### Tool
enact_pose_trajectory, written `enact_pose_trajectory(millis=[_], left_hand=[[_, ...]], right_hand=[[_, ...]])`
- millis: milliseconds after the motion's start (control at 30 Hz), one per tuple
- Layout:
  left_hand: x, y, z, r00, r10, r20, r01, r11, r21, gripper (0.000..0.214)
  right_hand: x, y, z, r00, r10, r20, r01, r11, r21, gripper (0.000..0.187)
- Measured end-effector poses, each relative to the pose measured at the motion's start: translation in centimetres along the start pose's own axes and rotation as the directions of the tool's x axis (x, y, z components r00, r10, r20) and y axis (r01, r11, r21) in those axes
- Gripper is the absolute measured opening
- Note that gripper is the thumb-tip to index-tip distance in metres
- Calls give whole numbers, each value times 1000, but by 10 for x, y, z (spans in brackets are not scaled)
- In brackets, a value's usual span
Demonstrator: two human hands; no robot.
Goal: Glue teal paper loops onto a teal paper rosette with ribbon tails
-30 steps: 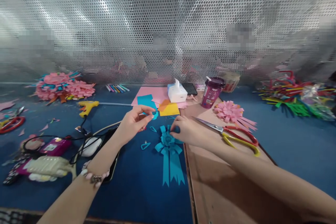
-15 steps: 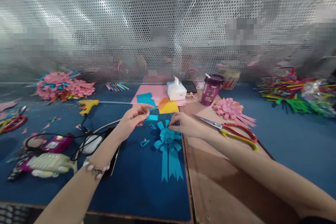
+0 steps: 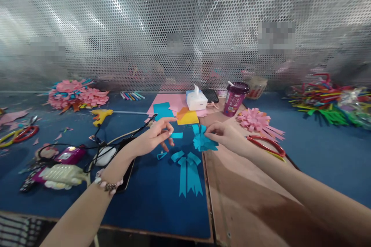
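Between the thumb and a finger of my left hand (image 3: 156,135) is a short light-blue paper strip (image 3: 177,135), its free end pointing right. My right hand (image 3: 226,134) pinches the right edge of a blue paper flower (image 3: 201,138), which is tilted and held off the table. Below it, two blue paper ribbon tails (image 3: 193,175) with notched ends lie on the blue mat, apart from the flower. Looped blue pieces sit at their tops. A small folded blue paper loop (image 3: 161,155) lies under my left hand.
Scissors (image 3: 268,146) and a pink paper rosette (image 3: 255,120) lie right of my right hand. A purple cup (image 3: 235,98) and a tissue box (image 3: 196,100) stand behind. At left are a yellow glue gun (image 3: 101,116), tangled cables and a phone (image 3: 127,173).
My right hand has lifted the blue flower up and to the right, off the ribbon tails. My left hand has moved right with the blue strip.
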State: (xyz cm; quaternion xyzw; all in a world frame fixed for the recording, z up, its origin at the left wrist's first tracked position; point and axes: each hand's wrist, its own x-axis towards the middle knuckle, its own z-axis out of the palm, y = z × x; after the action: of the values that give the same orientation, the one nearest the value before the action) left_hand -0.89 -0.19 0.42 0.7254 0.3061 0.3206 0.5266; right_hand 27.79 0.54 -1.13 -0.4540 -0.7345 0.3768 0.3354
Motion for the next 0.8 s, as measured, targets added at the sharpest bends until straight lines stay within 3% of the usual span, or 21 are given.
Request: enact_pose_trajectory(millis=[167, 300, 500, 800], left_hand=[[-2, 5, 23, 989, -66, 135, 69, 998, -13, 40], [-3, 4, 38, 974, -42, 223, 62, 994, -87, 41], [-4, 3, 42, 969, -13, 245, -19, 991, 130, 44], [-5, 4, 47, 958, -20, 288, -18, 992, 127, 46]], right_hand=[[-40, -2, 0, 1000, -2, -29, 3, 1000, 25, 21], [-63, -6, 5, 997, -36, -73, 39, 999, 35, 18], [-75, 3, 12, 993, -66, -99, 68, 998, 19, 14], [-90, 0, 25, 953, -278, -118, 271, 960, -70, 6]])
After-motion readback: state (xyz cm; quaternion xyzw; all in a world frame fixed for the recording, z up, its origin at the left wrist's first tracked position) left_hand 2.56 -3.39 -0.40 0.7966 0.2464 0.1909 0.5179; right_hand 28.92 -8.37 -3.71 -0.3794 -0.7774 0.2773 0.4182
